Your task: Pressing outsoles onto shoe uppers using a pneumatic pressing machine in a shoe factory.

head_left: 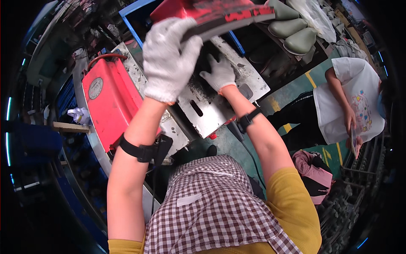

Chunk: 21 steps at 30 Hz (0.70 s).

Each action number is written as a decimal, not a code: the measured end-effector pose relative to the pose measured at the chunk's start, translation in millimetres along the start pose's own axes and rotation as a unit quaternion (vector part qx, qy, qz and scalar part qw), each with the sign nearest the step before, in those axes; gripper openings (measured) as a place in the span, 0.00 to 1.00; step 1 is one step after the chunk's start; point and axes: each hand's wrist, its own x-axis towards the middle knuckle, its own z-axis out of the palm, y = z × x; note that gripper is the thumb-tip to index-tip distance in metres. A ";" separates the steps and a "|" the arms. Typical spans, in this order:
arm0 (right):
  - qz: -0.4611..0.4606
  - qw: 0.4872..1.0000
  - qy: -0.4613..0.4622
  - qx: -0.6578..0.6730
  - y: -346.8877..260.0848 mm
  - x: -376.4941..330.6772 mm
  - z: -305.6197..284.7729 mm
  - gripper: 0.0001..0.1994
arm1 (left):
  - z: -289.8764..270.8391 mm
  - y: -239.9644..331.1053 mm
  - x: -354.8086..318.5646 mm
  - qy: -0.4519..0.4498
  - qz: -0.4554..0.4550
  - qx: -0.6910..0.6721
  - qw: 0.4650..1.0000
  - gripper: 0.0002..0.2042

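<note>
Your gloves (pixel 169 63): white. Your apron (pixel 211 207): brown-and-white check. Your sleeves (pixel 292 203): mustard yellow. Armbands (pixel 134 150): black. Machine cover (pixel 207 13): red. Shoe forms (pixel 300 41): grey-green.

Gloved L hand (pixel 170 61) holds raised red lid (pixel 207 15) by its edge; gloved R hand (pixel 219 71), spread, is over metal surface (pixel 252 79) w/ slot (pixel 196 108).

A long red cover (pixel 112 106) sits on a scuffed metal base (pixel 175 131). Right of that cover, I see a slotted metal plate (pixel 203 115) smeared with black grime (pixel 192 80). Farther right of the cover, rounded grey-green forms (pixel 300 41) crowd a dark shelf, and yellow-striped green floor (pixel 296 86) spreads.
</note>
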 end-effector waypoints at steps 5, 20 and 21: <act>0.028 0.997 -0.038 -0.054 -8.0 33.9 17.7 0.39 | -15.6 -11.6 62.4 0.036 -0.010 0.022 0.999 0.14; 0.227 0.503 -0.271 0.789 -28.2 -95.6 -59.8 0.30 | -100.9 -28.2 -84.4 -0.068 -0.482 -0.280 0.828 0.42; 0.254 0.480 -0.244 0.803 -50.4 -107.6 -62.0 0.29 | -113.2 -25.9 -115.6 -0.073 -0.527 -0.305 0.790 0.44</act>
